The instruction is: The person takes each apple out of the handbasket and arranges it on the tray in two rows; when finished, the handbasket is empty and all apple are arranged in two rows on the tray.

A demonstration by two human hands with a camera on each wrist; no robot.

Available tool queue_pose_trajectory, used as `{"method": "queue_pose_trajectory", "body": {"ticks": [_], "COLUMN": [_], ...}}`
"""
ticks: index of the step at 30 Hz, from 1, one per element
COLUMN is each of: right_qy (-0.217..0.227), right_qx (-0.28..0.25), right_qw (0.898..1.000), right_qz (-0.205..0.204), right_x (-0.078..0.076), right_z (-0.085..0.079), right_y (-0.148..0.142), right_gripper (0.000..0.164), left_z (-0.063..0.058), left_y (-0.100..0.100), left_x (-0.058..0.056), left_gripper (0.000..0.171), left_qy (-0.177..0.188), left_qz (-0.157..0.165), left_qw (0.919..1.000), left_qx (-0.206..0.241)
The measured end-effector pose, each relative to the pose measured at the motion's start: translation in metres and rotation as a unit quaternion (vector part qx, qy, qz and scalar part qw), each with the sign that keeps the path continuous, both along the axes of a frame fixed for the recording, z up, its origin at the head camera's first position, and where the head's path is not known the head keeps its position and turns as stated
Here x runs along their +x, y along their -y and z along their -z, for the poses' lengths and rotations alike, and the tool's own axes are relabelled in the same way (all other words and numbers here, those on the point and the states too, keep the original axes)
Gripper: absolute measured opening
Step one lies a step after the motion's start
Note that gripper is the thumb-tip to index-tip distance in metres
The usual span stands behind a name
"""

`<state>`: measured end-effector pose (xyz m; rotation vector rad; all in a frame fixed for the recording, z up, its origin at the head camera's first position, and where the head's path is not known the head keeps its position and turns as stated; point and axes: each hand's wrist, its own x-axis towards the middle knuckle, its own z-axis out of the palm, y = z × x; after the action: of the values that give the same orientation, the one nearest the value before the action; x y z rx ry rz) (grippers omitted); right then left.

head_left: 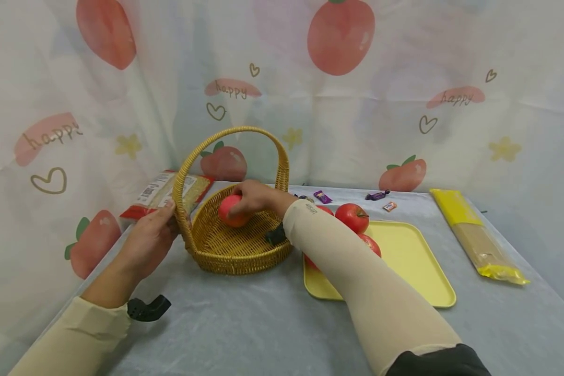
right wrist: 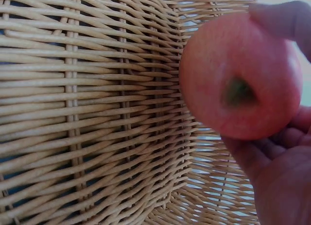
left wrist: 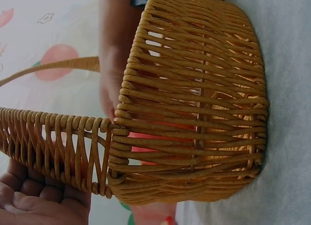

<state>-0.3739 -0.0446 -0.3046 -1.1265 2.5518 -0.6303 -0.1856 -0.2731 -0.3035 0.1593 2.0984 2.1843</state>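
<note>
A woven wicker basket (head_left: pixel 239 263) with a tall arched handle (head_left: pixel 246 129) stands left of the middle in the head view. My right hand (head_left: pixel 258 197) reaches inside and grips a red apple (right wrist: pixel 209 74), its stem hollow facing the right wrist camera. Woven wall lies close beside this apple; whether it touches the bottom I cannot tell. At the left base of the handle, my left hand (head_left: pixel 143 243) holds on, its fingertips hidden behind the weave in the left wrist view. Several more apples (head_left: pixel 352 216) sit on a yellow tray (head_left: pixel 418 261), partly covered by my right forearm.
Behind the basket's left side lies a red-edged packet of grain (head_left: pixel 155 190). Small wrapped candies (head_left: pixel 322 197) are scattered toward the back. A long yellow noodle packet (head_left: pixel 479 237) lies at the right. A printed curtain (head_left: pixel 357 120) hangs behind the grey-clothed table (head_left: pixel 225 324).
</note>
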Motion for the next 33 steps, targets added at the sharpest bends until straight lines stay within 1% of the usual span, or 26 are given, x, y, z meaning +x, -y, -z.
{"method": "queue_pose_trajectory", "body": {"ticks": [6, 10, 15, 17, 21, 29, 33], "right_qy": [0.058, 0.084, 0.121, 0.129, 0.129, 0.106, 0.106], "right_qx": [-0.051, -0.081, -0.125, -0.136, -0.142, -0.13, -0.135], "right_qw": [0.997, 0.993, 0.985, 0.982, 0.981, 0.986, 0.985], "right_qz": [0.003, 0.006, 0.012, 0.013, 0.012, 0.01, 0.011], "right_x": [0.001, 0.003, 0.007, 0.009, 0.012, 0.022, 0.029], "right_z": [-0.002, -0.004, -0.009, -0.011, -0.014, -0.023, -0.028], "right_y": [-0.006, -0.01, -0.017, -0.019, -0.025, -0.04, -0.052], "right_gripper": [0.059, 0.06, 0.061, 0.06, 0.059, 0.06, 0.056], "left_z": [-0.001, -0.001, -0.001, -0.001, 0.0, 0.001, 0.001], "left_y": [-0.002, -0.002, -0.002, -0.001, -0.001, -0.001, -0.001], "left_x": [0.001, 0.001, 0.001, 0.001, 0.0, -0.001, -0.001], "left_gripper": [0.078, 0.08, 0.08, 0.079, 0.078, 0.08, 0.079], "left_qy": [-0.009, -0.008, -0.006, -0.006, -0.005, -0.008, -0.01], "left_qz": [0.0, 0.001, 0.003, 0.002, 0.002, 0.013, 0.017], "left_qw": [1.0, 1.0, 1.0, 1.0, 1.0, 0.9999, 0.9998], "left_qx": [-0.003, 0.001, -0.001, -0.004, -0.003, 0.004, 0.003]}}
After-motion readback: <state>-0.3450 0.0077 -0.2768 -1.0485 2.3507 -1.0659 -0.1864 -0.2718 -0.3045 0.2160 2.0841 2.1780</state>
